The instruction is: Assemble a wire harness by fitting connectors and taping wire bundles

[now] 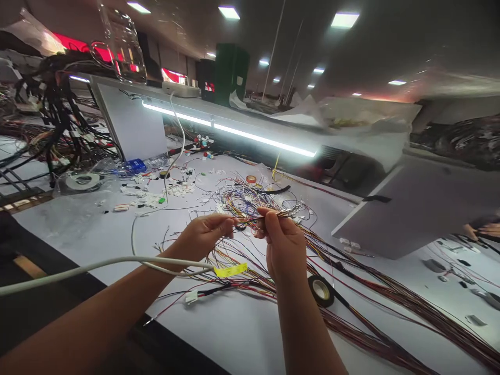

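Note:
Between my two hands a thin bunch of coloured wires (250,219) is stretched above the table. My left hand (209,233) is closed, thumb and fingers pinching the wires at one side. Wrapped round the same bunch is my right hand (283,234), with bare metallic-looking wire ends (292,211) sticking out past its thumb. Behind the hands lies a tangle of loose thin wires (246,195). Below them a wire harness with a white connector (191,297) rests on the table. A roll of black tape (321,290) sits right of my right forearm.
A pale cable with a yellow tag (230,270) crosses over my left forearm. Long wire bundles (414,297) run off to the lower right. White connectors (142,195) and a clear plastic bag (74,208) lie at left. A lit tube (261,139) hangs under the shelf. Another person's hand (488,229) shows at far right.

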`<state>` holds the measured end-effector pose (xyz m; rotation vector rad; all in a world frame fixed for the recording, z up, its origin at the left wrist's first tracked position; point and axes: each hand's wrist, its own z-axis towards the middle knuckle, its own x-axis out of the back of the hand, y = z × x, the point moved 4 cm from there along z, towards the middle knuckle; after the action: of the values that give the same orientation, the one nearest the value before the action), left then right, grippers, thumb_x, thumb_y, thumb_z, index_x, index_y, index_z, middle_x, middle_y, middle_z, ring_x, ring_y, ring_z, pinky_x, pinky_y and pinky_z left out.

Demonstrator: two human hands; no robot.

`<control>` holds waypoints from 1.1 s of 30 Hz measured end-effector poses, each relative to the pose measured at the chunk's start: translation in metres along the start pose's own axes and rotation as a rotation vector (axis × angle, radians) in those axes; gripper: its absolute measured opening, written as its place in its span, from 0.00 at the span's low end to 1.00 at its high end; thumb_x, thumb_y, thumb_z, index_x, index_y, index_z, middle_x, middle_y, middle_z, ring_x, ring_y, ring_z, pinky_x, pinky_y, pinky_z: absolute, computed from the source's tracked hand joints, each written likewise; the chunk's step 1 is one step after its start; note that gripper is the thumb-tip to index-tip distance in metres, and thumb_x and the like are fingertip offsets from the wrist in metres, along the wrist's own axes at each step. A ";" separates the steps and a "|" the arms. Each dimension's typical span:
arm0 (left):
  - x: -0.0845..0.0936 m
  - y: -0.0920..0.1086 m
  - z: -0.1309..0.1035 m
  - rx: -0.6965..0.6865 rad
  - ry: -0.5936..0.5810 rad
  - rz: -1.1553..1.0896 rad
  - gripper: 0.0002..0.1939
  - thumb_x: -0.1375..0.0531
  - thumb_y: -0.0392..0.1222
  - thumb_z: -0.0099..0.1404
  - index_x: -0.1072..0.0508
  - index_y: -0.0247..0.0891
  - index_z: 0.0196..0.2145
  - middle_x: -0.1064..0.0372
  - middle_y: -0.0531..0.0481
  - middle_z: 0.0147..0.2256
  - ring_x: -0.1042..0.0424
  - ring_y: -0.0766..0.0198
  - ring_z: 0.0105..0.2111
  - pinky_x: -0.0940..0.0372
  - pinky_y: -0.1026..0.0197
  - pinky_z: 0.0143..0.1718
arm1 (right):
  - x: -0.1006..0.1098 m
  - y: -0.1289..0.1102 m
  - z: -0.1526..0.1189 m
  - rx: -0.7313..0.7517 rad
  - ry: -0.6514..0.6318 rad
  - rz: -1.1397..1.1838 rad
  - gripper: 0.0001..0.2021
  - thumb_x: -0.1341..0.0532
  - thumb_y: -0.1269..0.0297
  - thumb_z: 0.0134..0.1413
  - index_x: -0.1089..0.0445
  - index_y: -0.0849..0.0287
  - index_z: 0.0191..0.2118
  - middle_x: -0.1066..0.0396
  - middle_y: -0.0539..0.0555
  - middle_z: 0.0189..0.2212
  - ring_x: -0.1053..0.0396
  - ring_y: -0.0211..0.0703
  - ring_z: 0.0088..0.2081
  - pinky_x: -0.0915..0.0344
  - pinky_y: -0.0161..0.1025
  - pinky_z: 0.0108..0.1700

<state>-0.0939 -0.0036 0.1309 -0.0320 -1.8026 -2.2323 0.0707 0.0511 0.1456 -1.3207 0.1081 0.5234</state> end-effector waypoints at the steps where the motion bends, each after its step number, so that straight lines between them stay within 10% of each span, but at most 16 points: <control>1: 0.003 -0.003 0.000 0.011 0.053 -0.058 0.15 0.42 0.51 0.65 0.23 0.37 0.38 0.28 0.49 0.31 0.31 0.63 0.34 0.35 0.59 0.37 | -0.001 0.000 -0.001 0.006 -0.011 -0.015 0.15 0.33 0.51 0.48 0.22 0.59 0.35 0.31 0.49 0.21 0.38 0.33 0.23 0.39 0.36 0.29; 10: 0.026 0.017 -0.017 -0.355 0.158 0.210 0.17 0.45 0.48 0.68 0.30 0.45 0.52 0.35 0.45 0.48 0.35 0.58 0.48 0.38 0.52 0.51 | -0.007 -0.007 -0.001 0.211 -0.122 -0.175 0.12 0.40 0.55 0.58 0.25 0.57 0.32 0.30 0.54 0.42 0.33 0.43 0.44 0.37 0.43 0.48; 15: 0.061 0.016 -0.023 -0.322 0.263 0.004 0.19 0.47 0.47 0.69 0.35 0.48 0.57 0.34 0.45 0.52 0.36 0.56 0.53 0.40 0.49 0.55 | -0.074 0.009 0.020 0.124 -0.330 0.034 0.12 0.44 0.54 0.62 0.30 0.56 0.38 0.28 0.50 0.27 0.29 0.42 0.36 0.34 0.46 0.46; 24: 0.198 -0.070 -0.035 0.074 0.558 -0.215 0.29 0.46 0.56 0.67 0.38 0.39 0.60 0.31 0.41 0.54 0.33 0.51 0.54 0.39 0.49 0.54 | -0.234 0.143 0.043 -0.205 -0.712 -0.339 0.13 0.47 0.57 0.61 0.31 0.59 0.33 0.37 0.44 0.17 0.37 0.34 0.21 0.35 0.33 0.29; 28: 0.225 -0.117 -0.034 0.168 0.424 -0.187 0.33 0.43 0.55 0.65 0.42 0.40 0.63 0.31 0.42 0.54 0.31 0.52 0.53 0.41 0.50 0.58 | -0.247 0.215 0.032 -0.213 -0.843 -0.640 0.15 0.48 0.56 0.61 0.30 0.58 0.31 0.35 0.47 0.18 0.37 0.36 0.21 0.39 0.34 0.27; 33: 0.225 -0.150 -0.026 0.189 0.299 -0.049 0.29 0.43 0.51 0.65 0.40 0.46 0.62 0.32 0.49 0.56 0.35 0.56 0.57 0.45 0.52 0.61 | -0.240 0.242 0.033 -0.202 -0.885 -0.659 0.14 0.47 0.59 0.60 0.26 0.57 0.39 0.24 0.54 0.35 0.28 0.46 0.38 0.35 0.40 0.40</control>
<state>-0.3396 -0.0442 0.0232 0.3666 -1.8508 -1.9614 -0.2502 0.0455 0.0254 -1.1237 -1.0958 0.5067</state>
